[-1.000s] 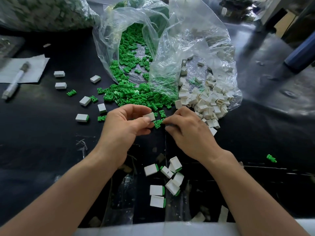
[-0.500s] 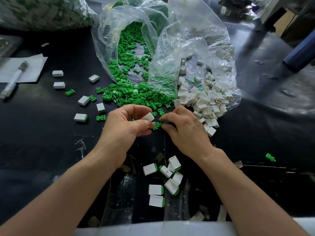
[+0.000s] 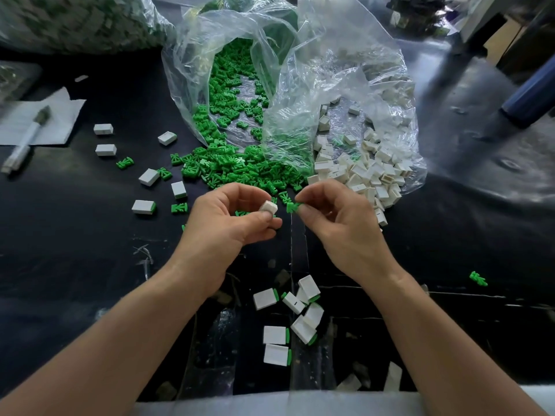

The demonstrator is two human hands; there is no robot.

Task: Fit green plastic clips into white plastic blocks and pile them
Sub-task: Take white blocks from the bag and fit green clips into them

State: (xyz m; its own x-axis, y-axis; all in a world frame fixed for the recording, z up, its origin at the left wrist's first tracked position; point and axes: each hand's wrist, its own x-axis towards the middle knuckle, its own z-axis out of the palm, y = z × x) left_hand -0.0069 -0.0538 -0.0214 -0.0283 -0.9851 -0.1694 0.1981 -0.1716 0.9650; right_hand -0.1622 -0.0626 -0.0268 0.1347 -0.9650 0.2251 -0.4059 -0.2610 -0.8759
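My left hand [image 3: 228,223] pinches a small white block [image 3: 268,207] between thumb and fingers. My right hand [image 3: 339,223] pinches a green clip [image 3: 292,207] just right of the block; a small gap separates the two parts. Behind the hands, a heap of green clips [image 3: 237,169] spills from a clear bag [image 3: 228,55], and white blocks [image 3: 360,172] spill from a second clear bag [image 3: 360,70]. Several fitted blocks with green ends [image 3: 295,313] lie in a loose pile near me, below the hands.
Loose white blocks [image 3: 148,177] and stray clips [image 3: 125,163] lie to the left on the black table [image 3: 75,235]. A marker [image 3: 25,136] rests on paper [image 3: 60,121] far left. One green clip [image 3: 478,279] lies alone at right. A blue cylinder [image 3: 531,94] stands at far right.
My right hand has lifted off the clip heap with a green clip pinched in its fingers. Both hands have risen slightly; the left still holds the white block.
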